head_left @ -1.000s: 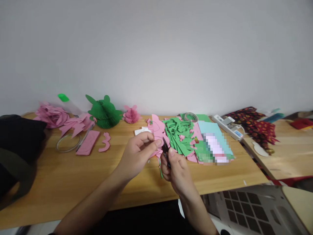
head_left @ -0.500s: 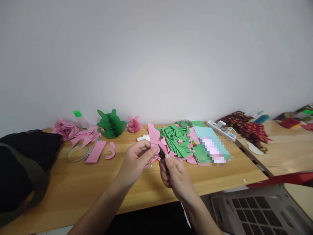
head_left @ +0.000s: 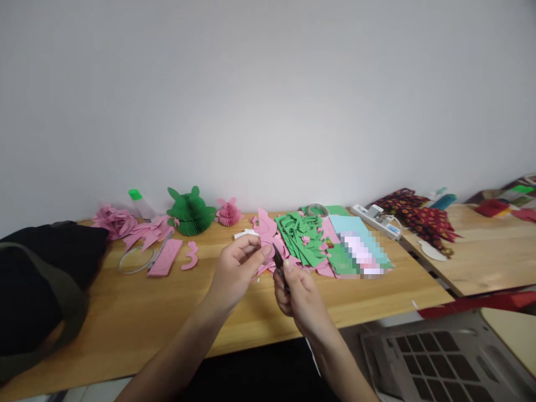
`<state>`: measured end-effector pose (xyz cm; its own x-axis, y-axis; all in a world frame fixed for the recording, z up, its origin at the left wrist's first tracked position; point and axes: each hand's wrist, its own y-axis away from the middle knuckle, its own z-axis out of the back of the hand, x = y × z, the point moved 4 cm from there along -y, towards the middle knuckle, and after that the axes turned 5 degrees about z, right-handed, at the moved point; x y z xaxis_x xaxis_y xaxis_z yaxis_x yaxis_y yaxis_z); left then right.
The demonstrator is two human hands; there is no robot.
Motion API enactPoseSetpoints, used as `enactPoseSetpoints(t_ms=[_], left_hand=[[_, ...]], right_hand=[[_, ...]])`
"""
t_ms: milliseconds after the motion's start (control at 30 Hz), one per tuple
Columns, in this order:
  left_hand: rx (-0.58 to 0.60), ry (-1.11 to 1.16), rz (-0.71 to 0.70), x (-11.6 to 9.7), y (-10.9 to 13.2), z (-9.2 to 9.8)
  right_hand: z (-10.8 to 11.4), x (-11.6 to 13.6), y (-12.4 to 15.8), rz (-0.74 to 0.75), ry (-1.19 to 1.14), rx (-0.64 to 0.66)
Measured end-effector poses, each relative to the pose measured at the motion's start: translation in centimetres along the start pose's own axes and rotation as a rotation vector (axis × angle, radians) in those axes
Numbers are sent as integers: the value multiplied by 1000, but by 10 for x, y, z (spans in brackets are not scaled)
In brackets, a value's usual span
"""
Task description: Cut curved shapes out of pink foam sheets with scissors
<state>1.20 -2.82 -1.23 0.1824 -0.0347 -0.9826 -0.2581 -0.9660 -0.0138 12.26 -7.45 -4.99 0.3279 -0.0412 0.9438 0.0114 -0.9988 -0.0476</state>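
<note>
My left hand (head_left: 238,273) pinches a small piece of pink paper (head_left: 270,252) between thumb and fingertips. Its outline blends into the pink scraps behind it. My right hand (head_left: 299,289) is closed around a pair of dark scissors (head_left: 278,258), with the blades pointing up and left beside the pinched paper. Behind both hands lies a heap of green paper strips (head_left: 304,237) mixed with pink offcuts. A white scrap (head_left: 246,233) rests just beyond my left hand.
Left of the hands lie a pink paper stack (head_left: 165,258), a curved pink cutout (head_left: 190,257) and a cable loop (head_left: 136,261). Green (head_left: 191,212) and pink (head_left: 228,213) honeycomb paper figures stand by the wall. A dark bag (head_left: 46,290) and a power strip (head_left: 377,221) flank the work area.
The view has shifted slightly. The dark scissor blades now show more clearly beside the paper, slightly apart at the tips. Both hands keep nearly the same position and grip.
</note>
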Motion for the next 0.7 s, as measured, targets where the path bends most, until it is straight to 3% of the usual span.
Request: enactPoseSetpoints(t_ms=[267, 700], left_hand=[[-13, -44, 68, 4, -1, -5], [64, -149, 137, 4, -18, -9]], right_hand=[[10, -7, 2, -25, -28, -29], [23, -14, -9, -64, -36, -29]])
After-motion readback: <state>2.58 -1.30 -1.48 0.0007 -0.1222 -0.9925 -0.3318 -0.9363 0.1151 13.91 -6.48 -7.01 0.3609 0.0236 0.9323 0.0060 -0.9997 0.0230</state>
